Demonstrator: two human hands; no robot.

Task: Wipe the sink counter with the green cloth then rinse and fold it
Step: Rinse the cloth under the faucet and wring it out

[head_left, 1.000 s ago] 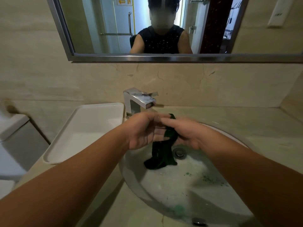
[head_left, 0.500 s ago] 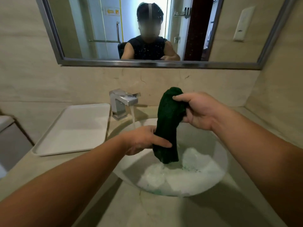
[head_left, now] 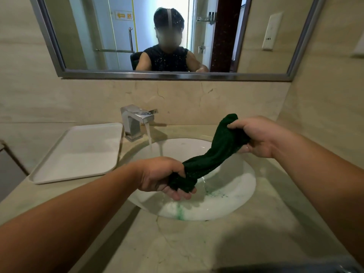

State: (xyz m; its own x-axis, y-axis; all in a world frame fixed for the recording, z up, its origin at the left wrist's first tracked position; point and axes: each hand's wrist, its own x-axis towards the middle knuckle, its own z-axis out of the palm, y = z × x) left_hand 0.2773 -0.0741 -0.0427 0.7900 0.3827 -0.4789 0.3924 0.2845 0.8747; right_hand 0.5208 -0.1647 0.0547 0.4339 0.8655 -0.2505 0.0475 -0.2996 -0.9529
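The dark green cloth [head_left: 211,156] is wet and twisted into a rope, stretched diagonally over the round white sink [head_left: 244,170]. My left hand [head_left: 157,176] grips its lower end above the basin. Its upper end is clenched in my right hand [head_left: 256,136], higher and to the right, over the sink's rim. Water runs from the chrome faucet [head_left: 136,120] into the basin behind my left hand. Foam and green specks lie in the sink bottom.
A white rectangular tray [head_left: 76,152] sits on the beige stone counter [head_left: 197,247] left of the faucet. A mirror [head_left: 169,36] hangs on the wall above, and a side wall closes off the right end of the counter.
My left hand has closed on the cloth's lower end, and the cloth now runs taut and slanted between both hands instead of hanging straight down from my right hand.
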